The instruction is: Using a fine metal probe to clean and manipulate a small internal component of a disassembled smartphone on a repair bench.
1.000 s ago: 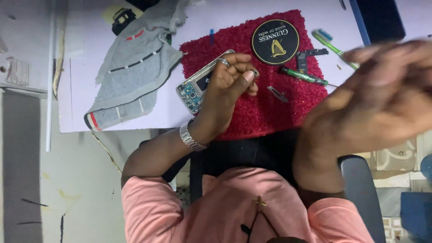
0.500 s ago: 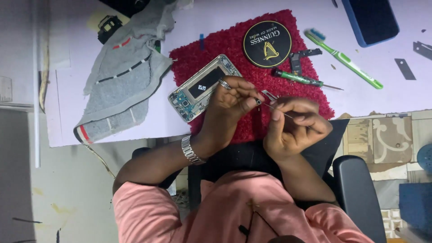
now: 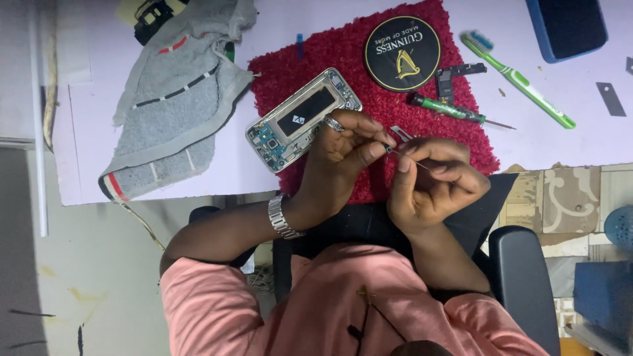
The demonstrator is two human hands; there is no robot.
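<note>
Both hands meet over the near edge of a red shaggy mat [image 3: 395,118]. Left hand [image 3: 343,155] pinches a tiny part [image 3: 389,149] at its fingertips; right hand [image 3: 435,181] closes on thin tweezers [image 3: 403,135] touching that part. Opened phone frame [image 3: 302,118] lies just beside the left hand. Farther: green screwdriver [image 3: 452,110], round black coaster [image 3: 402,53] with gold emblem, green toothbrush [image 3: 521,82], grey towel [image 3: 175,99], all on a white desk [image 3: 580,138].

Even bright light, sharp, soft shadows
</note>
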